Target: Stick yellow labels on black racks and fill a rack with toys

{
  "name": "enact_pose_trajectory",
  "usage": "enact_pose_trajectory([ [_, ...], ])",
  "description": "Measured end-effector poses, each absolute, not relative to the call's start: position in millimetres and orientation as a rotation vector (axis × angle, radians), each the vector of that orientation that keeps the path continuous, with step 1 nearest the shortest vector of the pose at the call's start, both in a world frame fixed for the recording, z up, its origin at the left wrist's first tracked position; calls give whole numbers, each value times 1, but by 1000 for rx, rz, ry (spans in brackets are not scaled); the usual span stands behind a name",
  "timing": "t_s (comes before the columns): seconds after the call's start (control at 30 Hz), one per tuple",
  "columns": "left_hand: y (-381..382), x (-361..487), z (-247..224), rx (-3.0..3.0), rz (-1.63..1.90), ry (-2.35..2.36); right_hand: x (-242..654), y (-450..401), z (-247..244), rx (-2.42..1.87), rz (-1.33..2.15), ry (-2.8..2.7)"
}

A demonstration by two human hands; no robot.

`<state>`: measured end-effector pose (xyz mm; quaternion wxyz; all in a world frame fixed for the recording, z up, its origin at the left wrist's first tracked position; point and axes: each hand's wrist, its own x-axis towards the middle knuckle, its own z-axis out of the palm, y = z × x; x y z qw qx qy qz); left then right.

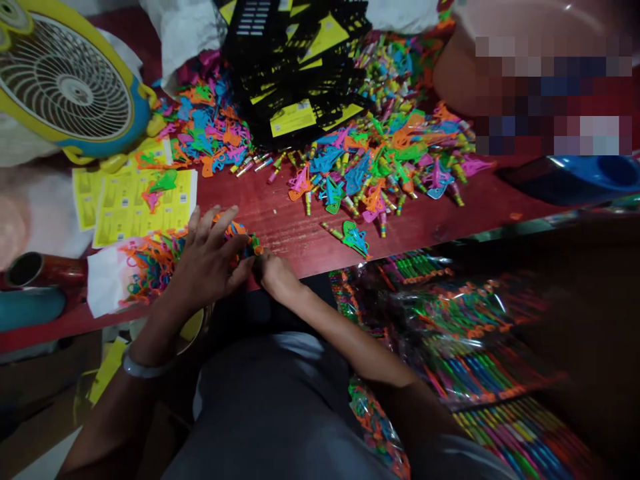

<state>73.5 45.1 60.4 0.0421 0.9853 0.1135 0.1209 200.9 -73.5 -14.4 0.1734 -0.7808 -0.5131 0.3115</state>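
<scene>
My left hand point(213, 257) is spread palm-down over small colourful plastic pieces near the table's front edge, its fingers apart. Orange and blue pieces point(235, 230) show just past its fingertips. Beside it, my right hand point(277, 275) is closed at the table edge, against a small plastic piece with a round orange end point(259, 251). The rest of that piece is hidden by the fingers. Left of my left hand, a white sheet point(105, 283) lies under a heap of orange, green and blue plastic pieces point(147, 267).
Yellow printed cards point(145, 213) lie beside a fan point(70, 80). Black plastic holders point(300, 73) are stacked at the back, between heaps of plastic pieces point(210, 127) and small tubes point(370, 160). A blue container point(580, 180) stands right. Clear bags of colourful sticks point(475, 367) lie below the edge.
</scene>
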Motion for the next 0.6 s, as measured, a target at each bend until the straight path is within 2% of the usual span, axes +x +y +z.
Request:
enact_pose_trajectory([
  [0.3, 45, 79, 60, 2967, 301, 395, 202, -68, -4, -2317, 914, -1666],
  [0.6, 48, 82, 59, 2944, 238, 388, 204, -69, -21, -2208, 898, -1624],
])
